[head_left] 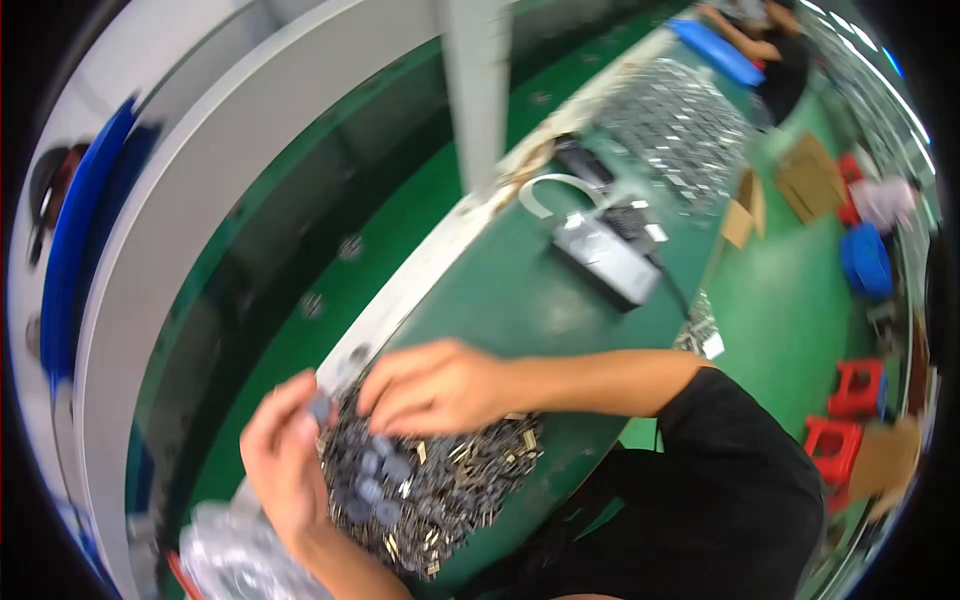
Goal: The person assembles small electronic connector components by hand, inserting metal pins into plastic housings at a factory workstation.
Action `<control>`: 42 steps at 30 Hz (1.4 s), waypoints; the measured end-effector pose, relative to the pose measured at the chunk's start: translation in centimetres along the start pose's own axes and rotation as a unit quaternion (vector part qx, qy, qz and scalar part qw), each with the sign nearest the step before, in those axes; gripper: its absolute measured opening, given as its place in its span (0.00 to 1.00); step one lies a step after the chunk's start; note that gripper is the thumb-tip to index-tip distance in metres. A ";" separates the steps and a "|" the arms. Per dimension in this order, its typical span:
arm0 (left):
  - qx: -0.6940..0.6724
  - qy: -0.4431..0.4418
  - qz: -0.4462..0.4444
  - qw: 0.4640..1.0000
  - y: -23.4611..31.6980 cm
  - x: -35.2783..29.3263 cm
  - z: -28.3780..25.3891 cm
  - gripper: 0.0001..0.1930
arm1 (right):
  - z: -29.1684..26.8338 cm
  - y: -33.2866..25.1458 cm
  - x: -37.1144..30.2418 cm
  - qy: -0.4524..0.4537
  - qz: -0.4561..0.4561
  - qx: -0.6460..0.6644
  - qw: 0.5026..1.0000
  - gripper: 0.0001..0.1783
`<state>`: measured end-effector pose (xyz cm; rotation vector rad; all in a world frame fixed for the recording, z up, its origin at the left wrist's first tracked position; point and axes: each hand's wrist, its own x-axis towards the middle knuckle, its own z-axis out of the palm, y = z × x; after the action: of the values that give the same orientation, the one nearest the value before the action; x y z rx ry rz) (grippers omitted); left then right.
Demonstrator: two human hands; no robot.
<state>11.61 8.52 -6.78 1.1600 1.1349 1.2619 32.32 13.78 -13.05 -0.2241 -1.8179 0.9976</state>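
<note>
Two hands (442,388), one pinched disc (320,407), one parts-heap (465,478)

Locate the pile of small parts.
Low in the head view, left of centre, the pile lies on the green table, by the left hand and the right hand.

The person wears a black short-sleeved top (740,475), left hand (287,460) and right hand (445,388) bare.

Workshop: green bench (490,295), small-parts heap (465,480)
</note>
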 end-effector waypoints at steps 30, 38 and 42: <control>0.024 -0.063 -0.053 0.996 -1.3 0.1 3.4 0.18 | -0.7 -2.0 1.4 0.083 0.023 -0.144 0.986 0.08; -0.001 -0.059 -0.037 0.998 -1.5 -0.1 3.4 0.19 | -0.4 -1.8 0.9 0.079 0.030 -0.177 0.981 0.10; -0.033 -0.055 -0.055 0.996 -0.6 0.0 3.5 0.18 | -0.8 -1.9 1.2 0.087 0.010 -0.191 0.978 0.12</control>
<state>15.19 8.52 -7.11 1.0897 1.0528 1.1293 32.89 13.63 -10.73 -0.5486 -1.8351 0.6116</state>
